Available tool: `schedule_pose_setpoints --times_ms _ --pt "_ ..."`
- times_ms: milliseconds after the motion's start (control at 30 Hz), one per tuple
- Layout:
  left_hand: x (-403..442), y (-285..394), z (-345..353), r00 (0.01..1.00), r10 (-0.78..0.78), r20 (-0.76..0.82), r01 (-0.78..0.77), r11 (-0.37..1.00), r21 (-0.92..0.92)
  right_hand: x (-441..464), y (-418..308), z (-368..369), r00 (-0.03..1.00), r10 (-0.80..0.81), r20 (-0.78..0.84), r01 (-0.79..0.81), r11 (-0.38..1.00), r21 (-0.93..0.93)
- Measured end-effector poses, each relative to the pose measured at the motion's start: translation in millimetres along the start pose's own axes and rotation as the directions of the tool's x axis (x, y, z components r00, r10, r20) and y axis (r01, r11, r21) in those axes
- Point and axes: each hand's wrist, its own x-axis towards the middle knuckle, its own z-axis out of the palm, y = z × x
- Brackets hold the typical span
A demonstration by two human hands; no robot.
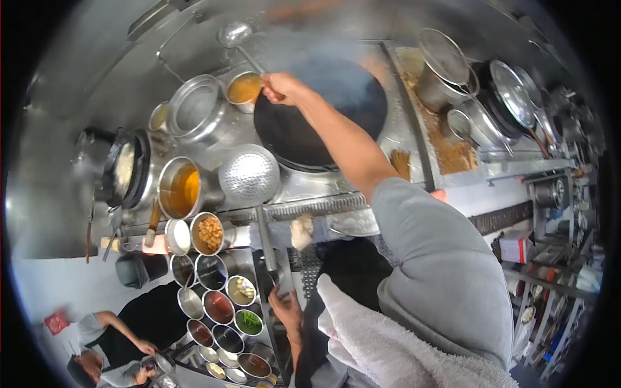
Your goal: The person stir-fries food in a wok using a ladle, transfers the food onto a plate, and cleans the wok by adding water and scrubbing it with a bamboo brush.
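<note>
My right hand is closed round the handle of a metal ladle, over the left edge of a large dark wok with smoke or steam above it. The ladle's bowl is up at the back, beyond a pot of orange liquid. Lower down, my left hand has its fingers apart near the handle end of a perforated skimmer; I see nothing held in it. The skimmer's round head lies on the metal stove top.
Left are a pot of orange liquid and a metal basin. Several ingredient containers stand below. A bamboo brush lies right of the wok, with strainers and pans beyond. Another person works at lower left.
</note>
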Motion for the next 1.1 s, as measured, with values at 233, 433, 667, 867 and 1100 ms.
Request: schedule_pose_setpoints --times_ms 233,433,667,867,1100 --pt "65.7 45.1 51.1 0.895 0.440 0.079 -0.417 0.885 -0.208 -230.2 40.7 -183.1 0.928 -0.115 -0.354 0.010 0.958 -0.286" --pt "146.7 70.3 117.6 0.800 0.597 0.060 -0.566 0.718 0.404 -458.7 106.4 -184.6 0.714 -0.196 -0.672 -0.482 0.558 -0.675" --pt "166.9 26.8 157.5 0.941 0.246 0.232 -0.325 0.844 0.427 -542.0 274.1 -217.2 0.669 -0.279 -0.689 -0.572 0.398 -0.717" --pt "123.7 89.0 138.0 0.944 0.086 0.319 -0.080 0.996 -0.032 -515.8 227.7 -204.1 0.720 -0.526 -0.452 -0.342 0.298 -0.891" --pt "15.9 167.9 187.0 0.763 0.006 0.646 0.359 0.827 -0.432 -385.6 237.5 -243.1 0.778 -0.414 -0.473 -0.433 0.192 -0.881"
